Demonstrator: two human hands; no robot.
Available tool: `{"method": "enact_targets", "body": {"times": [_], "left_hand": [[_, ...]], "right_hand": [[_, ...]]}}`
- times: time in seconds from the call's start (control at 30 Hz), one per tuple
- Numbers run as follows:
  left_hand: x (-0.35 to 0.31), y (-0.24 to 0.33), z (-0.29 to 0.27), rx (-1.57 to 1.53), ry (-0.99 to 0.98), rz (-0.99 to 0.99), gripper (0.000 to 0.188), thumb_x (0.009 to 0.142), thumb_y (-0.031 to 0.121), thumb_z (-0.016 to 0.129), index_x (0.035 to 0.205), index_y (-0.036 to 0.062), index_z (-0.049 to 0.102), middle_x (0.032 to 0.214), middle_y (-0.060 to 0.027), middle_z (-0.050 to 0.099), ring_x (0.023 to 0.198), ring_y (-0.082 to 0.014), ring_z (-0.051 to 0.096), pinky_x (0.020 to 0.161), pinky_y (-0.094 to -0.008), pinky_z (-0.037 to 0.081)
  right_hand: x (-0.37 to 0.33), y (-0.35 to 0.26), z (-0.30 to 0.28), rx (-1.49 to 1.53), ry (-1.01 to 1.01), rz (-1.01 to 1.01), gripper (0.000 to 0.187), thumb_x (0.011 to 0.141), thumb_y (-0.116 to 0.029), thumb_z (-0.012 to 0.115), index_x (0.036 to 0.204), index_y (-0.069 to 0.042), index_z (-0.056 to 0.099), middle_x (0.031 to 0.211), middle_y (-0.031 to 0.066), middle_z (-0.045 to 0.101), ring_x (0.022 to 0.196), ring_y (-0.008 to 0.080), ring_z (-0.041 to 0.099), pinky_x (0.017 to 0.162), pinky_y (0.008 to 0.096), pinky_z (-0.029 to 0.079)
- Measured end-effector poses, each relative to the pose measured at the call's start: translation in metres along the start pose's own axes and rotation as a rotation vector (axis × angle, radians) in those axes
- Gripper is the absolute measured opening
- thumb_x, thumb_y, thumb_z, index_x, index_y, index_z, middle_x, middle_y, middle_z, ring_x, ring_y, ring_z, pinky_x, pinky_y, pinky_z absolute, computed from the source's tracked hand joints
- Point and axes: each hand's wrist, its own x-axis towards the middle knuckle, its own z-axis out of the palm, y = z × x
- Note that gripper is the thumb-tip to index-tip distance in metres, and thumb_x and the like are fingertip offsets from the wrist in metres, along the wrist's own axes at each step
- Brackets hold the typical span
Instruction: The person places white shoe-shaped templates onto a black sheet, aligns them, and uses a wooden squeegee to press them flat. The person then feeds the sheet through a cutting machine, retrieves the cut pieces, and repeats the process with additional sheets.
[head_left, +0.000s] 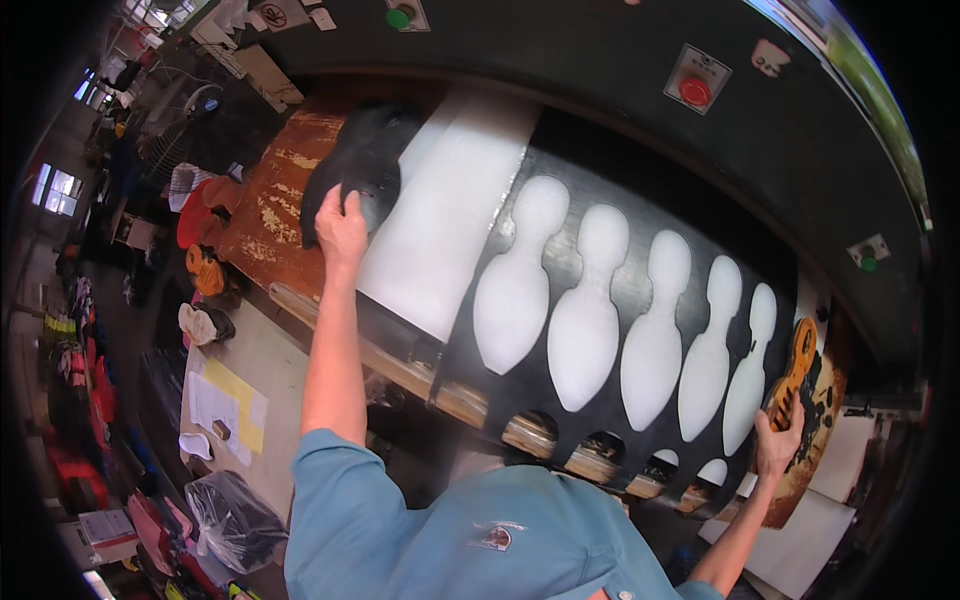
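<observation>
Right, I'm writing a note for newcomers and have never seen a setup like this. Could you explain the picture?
There is no robot here: these are a person's own bare hands. The single picture comes from a wide fisheye camera on their head, looking down, so straight edges bend toward the rim.

On the work surface lies a white sheet. Beside it, a black sheet has five bowling-pin-shaped openings, with white showing in them. The left hand is at a dark, blurred piece; I can't tell how firmly it grips. The right hand holds the lower end of an orange shape. Beyond the sheets, a dark panel carries a red button.
</observation>
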Motion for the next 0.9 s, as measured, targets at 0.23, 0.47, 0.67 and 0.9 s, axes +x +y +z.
{"method": "enact_targets", "body": {"times": [0.23, 0.47, 0.67, 0.9], "left_hand": [[0.024, -0.004, -0.033, 0.571, 0.115, 0.091, 0.047, 0.098, 0.015, 0.071, 0.14, -0.0055, 0.065, 0.139, -0.026, 0.067, 0.129, -0.0427, 0.064, 0.112, -0.0478, 0.05], [-0.052, 0.157, 0.13, -0.202, -0.564, 0.418, 0.058, 0.108, 0.03, 0.067, 0.156, -0.0014, 0.055, 0.163, -0.0257, 0.051, 0.155, -0.038, 0.045, 0.13, -0.0464, 0.033], [-0.137, 0.266, 0.233, 0.204, -0.875, 0.664, 0.098, 0.1, 0.065, 0.064, 0.163, -0.0058, 0.041, 0.171, -0.0359, 0.03, 0.164, -0.0519, 0.018, 0.135, -0.0585, 0.013], [-0.172, 0.252, 0.198, 0.21, -0.94, 0.783, 0.099, 0.096, 0.063, 0.071, 0.163, -0.0033, 0.043, 0.173, -0.0358, 0.026, 0.165, -0.0515, 0.015, 0.136, -0.0565, 0.012]], "right_hand": [[-0.021, -0.015, 0.017, -0.119, 0.039, -0.002, 0.093, 0.082, -0.026, 0.083, 0.166, -0.012, 0.045, 0.166, 0.0292, 0.041, 0.152, 0.044, 0.041, 0.127, 0.0506, 0.033], [-0.019, -0.017, 0.012, -0.245, 0.05, -0.071, 0.092, 0.081, -0.031, 0.087, 0.161, -0.006, 0.049, 0.162, 0.027, 0.046, 0.15, 0.045, 0.043, 0.126, 0.0517, 0.035], [-0.02, -0.043, 0.002, -0.151, 0.021, 0.038, 0.086, 0.08, -0.027, 0.083, 0.156, 0.0, 0.053, 0.154, 0.0224, 0.052, 0.142, 0.0398, 0.051, 0.119, 0.0485, 0.043], [-0.031, -0.078, -0.029, 0.378, -0.048, 0.086, 0.086, 0.075, -0.014, 0.084, 0.155, 0.001, 0.056, 0.147, 0.0163, 0.059, 0.128, 0.0286, 0.064, 0.114, 0.0382, 0.049]]}}
